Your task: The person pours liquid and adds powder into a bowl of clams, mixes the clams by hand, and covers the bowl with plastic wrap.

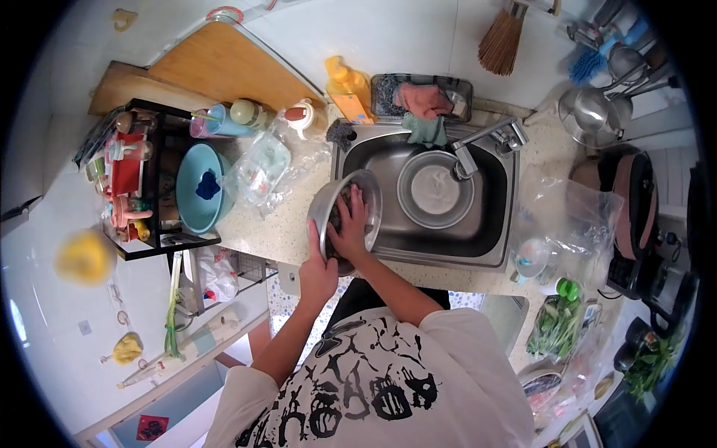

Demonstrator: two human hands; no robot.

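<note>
A metal bowl (pixel 371 187) is tilted over the left edge of the steel sink (pixel 418 250). My left hand (pixel 318 280) grips its lower left rim, fingers wrapped round the side. Inside the bowl lies my right hand (pixel 349 225), its fingers spread over dark contents that I cannot make out. A second round metal basin (pixel 435 190) stands in the sink beneath the faucet (pixel 464 158).
Left of the sink are plastic bags (pixel 263 168), a blue bowl (pixel 203 187) and a black rack (pixel 154 179). Behind it stand a yellow bottle (pixel 345 81) and a caddy with cloths (pixel 422 98). Green vegetables (pixel 554 326) lie at the right.
</note>
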